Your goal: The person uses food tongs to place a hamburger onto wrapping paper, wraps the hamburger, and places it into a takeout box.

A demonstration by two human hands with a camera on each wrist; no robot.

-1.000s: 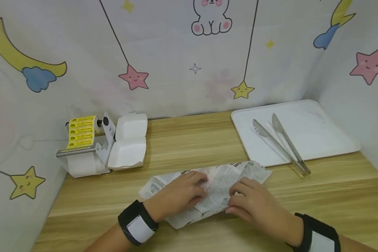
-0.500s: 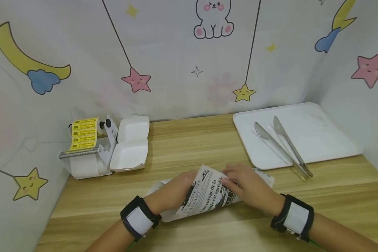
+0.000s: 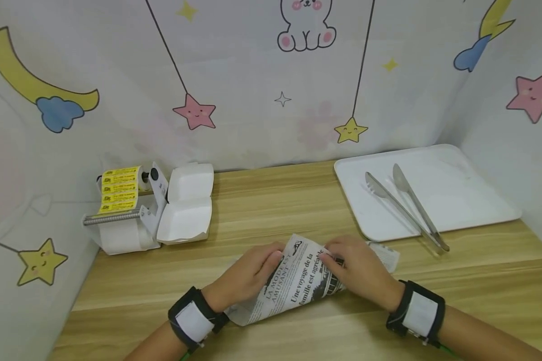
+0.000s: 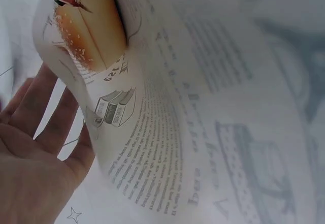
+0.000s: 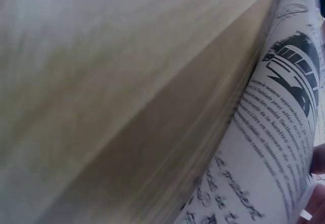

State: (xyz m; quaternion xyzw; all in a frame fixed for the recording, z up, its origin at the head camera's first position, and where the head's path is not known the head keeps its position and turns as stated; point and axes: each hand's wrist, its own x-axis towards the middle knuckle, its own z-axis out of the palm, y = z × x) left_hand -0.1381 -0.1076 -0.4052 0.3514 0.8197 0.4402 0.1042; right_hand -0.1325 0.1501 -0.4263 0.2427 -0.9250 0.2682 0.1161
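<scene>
A sheet of newsprint-patterned wrapping paper (image 3: 300,283) is rolled over a bun and lies in front of me. In the left wrist view, the sesame-seeded bun (image 4: 99,28) shows inside the paper's open end, with a bit of red filling. My left hand (image 3: 246,273) holds the left part of the roll, thumb towards me and fingers on the far side. Opposite it, my right hand (image 3: 359,268) grips the roll's right part, its thumb pressing the printed flap and its fingers hidden behind. A loose paper end sticks out past the right hand.
At the back left stands a label dispenser (image 3: 151,218) with a yellow label roll (image 3: 119,189), next to an open white food box (image 3: 185,220). A white tray (image 3: 469,185) at the back right carries metal tongs (image 3: 411,210), whose handle overhangs its front edge. Patterned cloth walls enclose the wooden table (image 3: 271,200).
The near edge of the paper has been lifted and folded over, so bold print now faces up. My right hand moved up onto the roll; my left thumb came round to the front.
</scene>
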